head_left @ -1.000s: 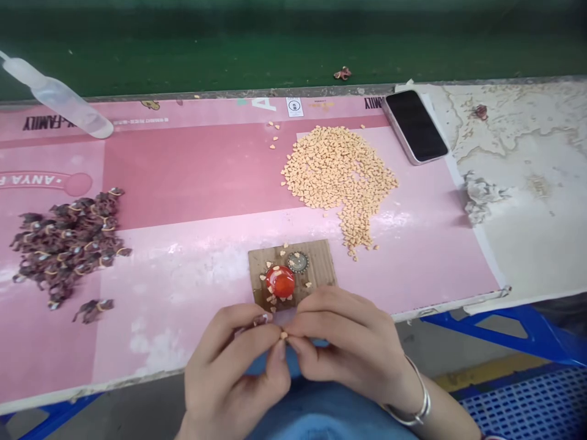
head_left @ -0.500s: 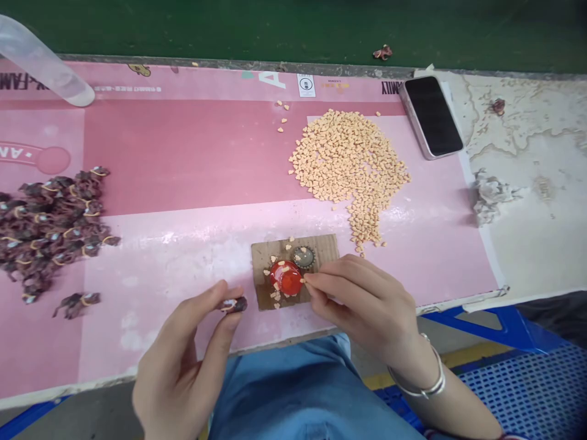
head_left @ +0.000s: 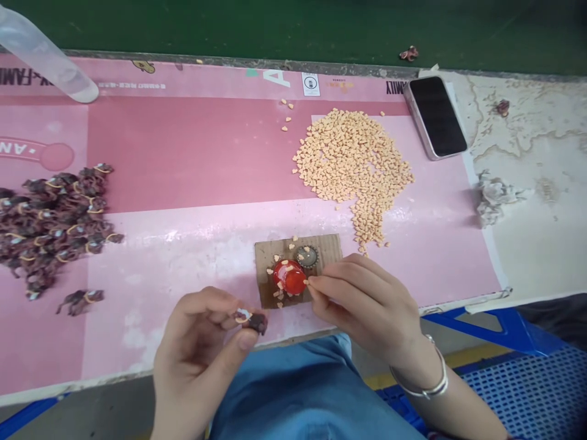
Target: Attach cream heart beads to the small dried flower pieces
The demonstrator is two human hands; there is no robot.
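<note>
left hand has moved inward, pinching a dark banded bundle; right hand pinches a tan heart by the red dome

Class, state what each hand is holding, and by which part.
Left hand: a small dark bundle, pinched at its banded end. Right hand: a tiny pale piece, pinched between fingertips.

A small handcraft workshop, as I see it from my remote station: a pink printed board on a blue frame serves as the workbench, laden with tan heart-shaped pieces and dark banded bundles. Below it, I can make out a blue perforated crate and a yellow floor stripe.
</note>
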